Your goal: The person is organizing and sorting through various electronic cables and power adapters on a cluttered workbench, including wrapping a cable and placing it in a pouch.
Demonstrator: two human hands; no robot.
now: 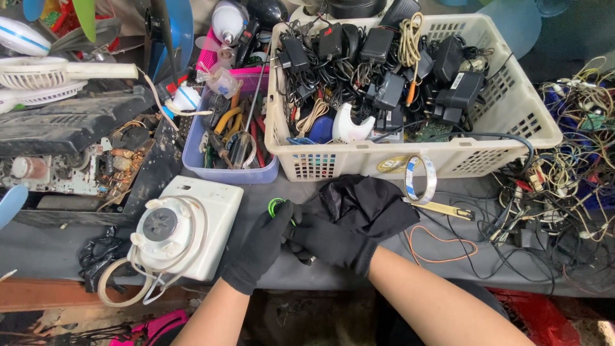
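Both my hands wear black gloves and meet at the front of the dark workbench. My left hand point(259, 247) pinches a small green ring-shaped part point(275, 206) at its fingertips. My right hand point(333, 243) is closed beside it, its fingers touching the left hand and partly hidden; what it grips I cannot tell. A crumpled black cloth point(366, 202) lies just behind my right hand. A white square appliance point(192, 224) with a round grey dial and a looped white cord sits left of my left hand.
A cream plastic basket point(512, 115) full of black power adapters stands behind. A purple tub point(224, 170) of hand tools is to its left. A roll of tape point(423, 179), an orange wire point(442, 247) and tangled cables point(564, 186) lie right. Circuit boards point(77, 170) lie left.
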